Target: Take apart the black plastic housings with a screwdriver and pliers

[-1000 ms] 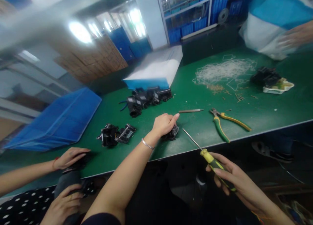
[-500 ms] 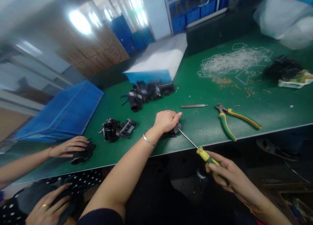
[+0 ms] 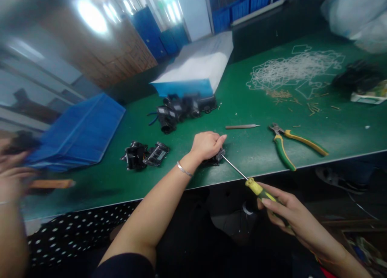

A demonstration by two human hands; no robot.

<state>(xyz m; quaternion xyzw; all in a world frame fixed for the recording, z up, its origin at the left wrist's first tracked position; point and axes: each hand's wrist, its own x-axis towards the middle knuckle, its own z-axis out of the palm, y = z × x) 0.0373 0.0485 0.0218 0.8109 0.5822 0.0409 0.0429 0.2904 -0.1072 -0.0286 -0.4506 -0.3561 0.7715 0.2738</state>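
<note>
My left hand [image 3: 208, 145] is closed over a small black plastic part [image 3: 216, 159] and presses it to the green table near the front edge. Most of that part is hidden under the hand. In my right hand [image 3: 281, 207] is a screwdriver [image 3: 253, 186] with a yellow and green handle, held slantwise. Its shaft runs up and left, and the tip meets the black part beside my left thumb. Pliers [image 3: 284, 145] with green and yellow handles lie spread to the right. A thin pointed tool [image 3: 242, 127] rests behind my left hand.
Black plastic assemblies [image 3: 145, 155] lie to the left, more black parts [image 3: 181, 108] further back. Tangled white wire [image 3: 296, 70] and small brass-coloured pins [image 3: 281, 94] are at back right. A blue bin [image 3: 81, 133] stands left; nearby, a co-worker's blurred hands [image 3: 13, 173] hold a dark object.
My hands keep nearly the same pose, with the screwdriver tip still at the black part. The co-worker's hands have risen off the table and moved left; an orange-brown bar now shows below them.
</note>
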